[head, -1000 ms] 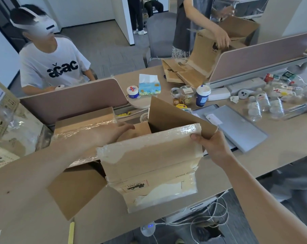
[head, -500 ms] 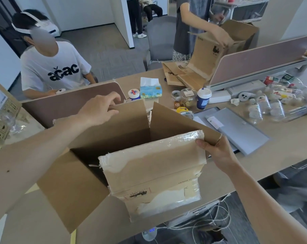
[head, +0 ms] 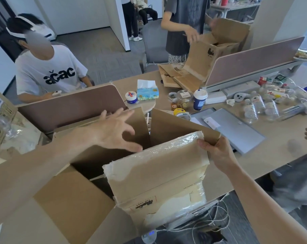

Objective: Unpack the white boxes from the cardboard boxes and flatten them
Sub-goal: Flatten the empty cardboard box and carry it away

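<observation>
Cardboard box: flaps open, not flattened.
Left hand: fingers spread wide over opening, empty.
Right hand: fingers grip taped flap.
White boxes: none visible (interior dark).

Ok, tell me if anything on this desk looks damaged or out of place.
The cardboard box's near flap carries crumpled tape, and the wall below it is peeled to white. Plastic bottles lie on their sides across the desk.
</observation>
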